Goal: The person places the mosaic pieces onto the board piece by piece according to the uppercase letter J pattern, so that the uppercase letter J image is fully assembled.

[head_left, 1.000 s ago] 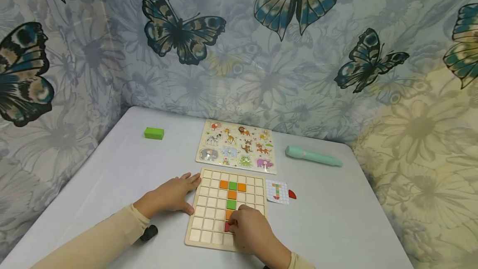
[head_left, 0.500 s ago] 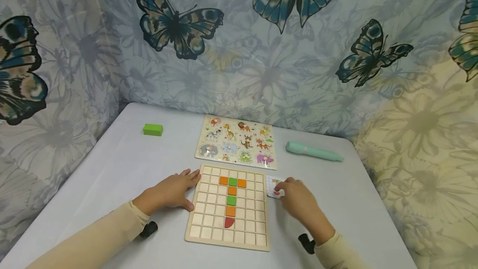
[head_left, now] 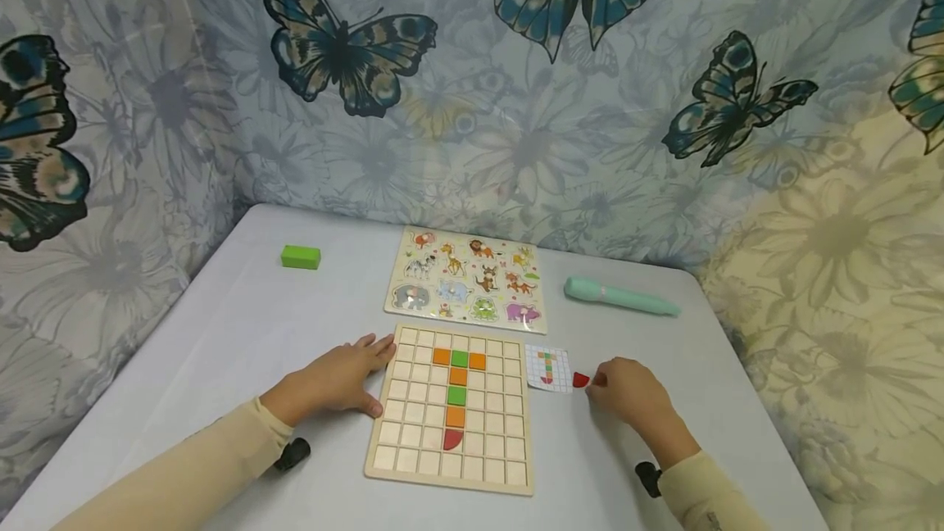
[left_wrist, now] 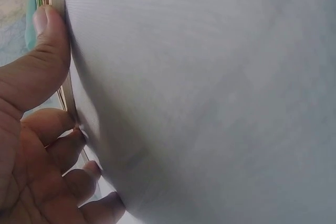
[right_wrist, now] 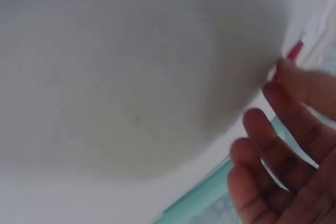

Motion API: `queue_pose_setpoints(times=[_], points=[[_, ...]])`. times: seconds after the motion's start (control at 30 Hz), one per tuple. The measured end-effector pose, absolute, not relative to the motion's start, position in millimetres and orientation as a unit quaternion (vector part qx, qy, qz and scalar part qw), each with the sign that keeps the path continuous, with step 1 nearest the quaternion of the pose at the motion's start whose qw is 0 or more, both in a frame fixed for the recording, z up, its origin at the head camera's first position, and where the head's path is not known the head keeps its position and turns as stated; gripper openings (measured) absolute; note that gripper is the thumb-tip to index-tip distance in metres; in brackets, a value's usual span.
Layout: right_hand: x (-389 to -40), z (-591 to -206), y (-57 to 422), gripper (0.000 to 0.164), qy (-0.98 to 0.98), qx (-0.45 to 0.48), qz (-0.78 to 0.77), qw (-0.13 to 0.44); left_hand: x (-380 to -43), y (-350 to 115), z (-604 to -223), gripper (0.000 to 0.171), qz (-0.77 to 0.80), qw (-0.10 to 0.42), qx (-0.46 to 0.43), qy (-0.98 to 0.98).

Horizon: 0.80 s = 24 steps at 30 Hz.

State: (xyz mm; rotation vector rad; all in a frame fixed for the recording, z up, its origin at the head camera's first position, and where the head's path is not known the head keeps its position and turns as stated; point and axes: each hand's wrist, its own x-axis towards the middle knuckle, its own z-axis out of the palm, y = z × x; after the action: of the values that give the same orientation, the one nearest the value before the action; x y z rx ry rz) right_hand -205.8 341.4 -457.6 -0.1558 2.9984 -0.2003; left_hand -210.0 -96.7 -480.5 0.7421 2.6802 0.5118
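Observation:
My left hand (head_left: pixel 335 382) rests along the left edge of a wooden grid board (head_left: pixel 413 459), its fingers spread and thumb at the edge. On the board, orange and green square tiles (head_left: pixel 457 396) form a T, with a red quarter-circle tile (head_left: pixel 452 439) at the foot of its stem. My right hand (head_left: pixel 634 396) pinches another red quarter-circle tile (head_left: pixel 581 380) at the table, just right of a small pattern card (head_left: pixel 548 369). In the right wrist view, this red tile (right_wrist: pixel 295 52) shows partly behind the thumb and index finger; the other fingers curl loosely.
Behind the board lies an animal puzzle (head_left: pixel 466 279). A mint-green pen-shaped object (head_left: pixel 619 296) lies at the back right and a green block (head_left: pixel 301 257) at the back left. A butterfly-patterned cloth (head_left: pixel 472 154) hangs behind the white table.
My right hand has left the red tile on the board and moved right, across the card, to the second red tile, which has shifted slightly. My left hand stays at the board's edge.

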Motion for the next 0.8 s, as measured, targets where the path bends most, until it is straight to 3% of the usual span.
queue_pose_setpoints(times=[0.17,0.27,0.63,0.8], points=[[-206.0,-459.9,340.9,0.026,0.991,-0.104,-0.058,0.063,-211.6,-98.0,-483.7,0.099,0.173,0.154,0.260,0.937],[-203.2,-459.2,343.8,0.018,0.991,-0.091,-0.061,0.077,-211.9,-98.0,-484.4,0.099,0.172,0.155,0.262,0.937],[-200.3,-459.1,361.5,0.015,0.992,-0.062,-0.075,0.081,-212.8,-97.9,-483.3,0.100,0.167,0.155,0.263,0.937],[-195.3,-456.6,334.7,0.015,0.992,-0.073,-0.091,0.054,-211.5,-97.3,-483.4,0.099,0.178,0.157,0.264,0.935]])
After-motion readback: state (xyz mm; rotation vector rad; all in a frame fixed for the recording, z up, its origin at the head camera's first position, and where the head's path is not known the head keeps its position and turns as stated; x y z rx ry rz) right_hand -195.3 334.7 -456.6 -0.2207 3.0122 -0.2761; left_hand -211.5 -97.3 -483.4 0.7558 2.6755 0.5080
